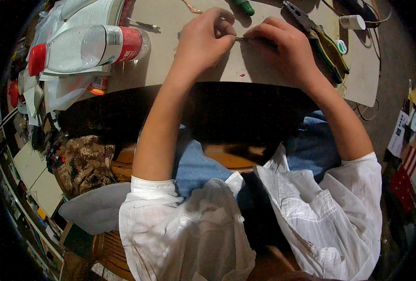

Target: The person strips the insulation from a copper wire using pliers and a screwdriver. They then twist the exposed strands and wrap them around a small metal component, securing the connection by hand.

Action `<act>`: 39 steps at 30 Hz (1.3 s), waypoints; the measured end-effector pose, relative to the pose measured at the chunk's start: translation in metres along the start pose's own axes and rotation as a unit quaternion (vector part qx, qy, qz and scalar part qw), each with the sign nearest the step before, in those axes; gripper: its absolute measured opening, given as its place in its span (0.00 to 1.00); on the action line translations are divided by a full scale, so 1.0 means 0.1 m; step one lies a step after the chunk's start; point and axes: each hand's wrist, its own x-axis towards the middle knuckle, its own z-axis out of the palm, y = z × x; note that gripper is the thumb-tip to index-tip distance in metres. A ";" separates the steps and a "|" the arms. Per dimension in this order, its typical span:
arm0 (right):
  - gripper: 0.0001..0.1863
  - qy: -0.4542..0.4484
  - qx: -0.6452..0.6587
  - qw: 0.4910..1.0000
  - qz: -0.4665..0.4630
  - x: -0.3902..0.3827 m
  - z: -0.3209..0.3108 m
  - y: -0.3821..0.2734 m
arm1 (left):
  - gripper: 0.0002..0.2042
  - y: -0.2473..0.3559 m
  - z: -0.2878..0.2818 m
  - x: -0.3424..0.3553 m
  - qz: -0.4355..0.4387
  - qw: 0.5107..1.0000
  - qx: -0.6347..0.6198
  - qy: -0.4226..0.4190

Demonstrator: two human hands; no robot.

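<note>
Over the table's far half, my left hand (205, 40) and my right hand (283, 47) face each other with fingertips almost meeting. Between them shows a short, thin, brownish wire-like piece (240, 39). Each hand pinches one end of it; the rest is hidden by the fingers. Beyond my left hand lies a bent copper-coloured wire (192, 7). A green handle-like object (244, 6) is at the far edge of view between the hands. Just right of my right hand lie pliers (324, 47) with dark green and yellow grips.
A clear plastic bottle (88, 49) with a red cap lies on papers at the left of the table (170, 70). Near it is a thin rod-like item (144, 25). A white cylinder (352, 22), a green-and-white round cap (341, 46) and cables (374, 49) are at the right.
</note>
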 end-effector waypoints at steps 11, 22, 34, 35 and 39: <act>0.07 -0.002 -0.034 0.999 -0.020 0.02 0.00 0.00 | 0.16 -0.01 0.02 0.01 -0.011 1.000 -0.019 -0.005; 0.08 -0.007 -0.005 1.000 -0.011 0.02 -0.01 0.01 | 0.15 -0.01 0.02 0.02 -0.012 1.000 -0.013 -0.002; 0.08 -0.030 -0.155 0.986 -0.060 0.05 -0.05 -0.07 | 0.17 0.02 0.04 0.01 -0.030 1.000 0.000 0.004; 0.08 -0.030 -0.162 0.985 -0.054 0.04 -0.02 -0.03 | 0.17 0.01 0.03 0.01 -0.036 0.999 -0.007 0.000; 0.06 -0.021 -0.139 0.989 -0.054 0.04 -0.04 -0.02 | 0.17 0.04 0.01 0.03 -0.054 0.998 -0.024 -0.011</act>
